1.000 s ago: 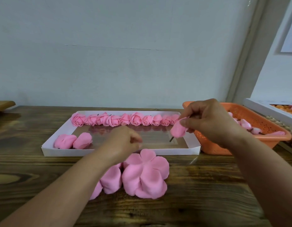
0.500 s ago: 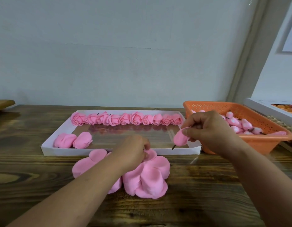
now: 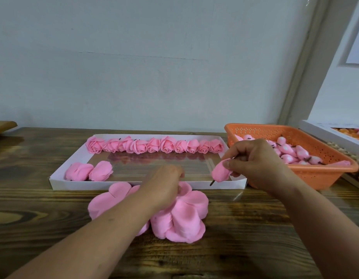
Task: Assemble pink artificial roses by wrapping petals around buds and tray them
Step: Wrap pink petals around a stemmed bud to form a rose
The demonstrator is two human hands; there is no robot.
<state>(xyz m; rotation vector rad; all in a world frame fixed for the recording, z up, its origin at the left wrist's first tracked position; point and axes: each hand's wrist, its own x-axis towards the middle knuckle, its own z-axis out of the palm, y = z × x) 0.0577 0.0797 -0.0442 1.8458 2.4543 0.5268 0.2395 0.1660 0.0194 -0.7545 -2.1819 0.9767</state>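
Your right hand (image 3: 255,164) pinches 1 pink bud (image 3: 221,172), stem down, over the white tray (image 3: 146,185) corner. Your left hand (image 3: 164,188), fingers curled, grips the petal stack (image 3: 184,216) on the table (image 3: 255,238). 10 roses (image 3: 154,146) line the tray's far edge.

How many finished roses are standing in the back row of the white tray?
10, side by side in one row of roses along the far wall of the white tray, from its left end to its right end. None seems hidden. Two more pink pieces lie at the tray's front left.
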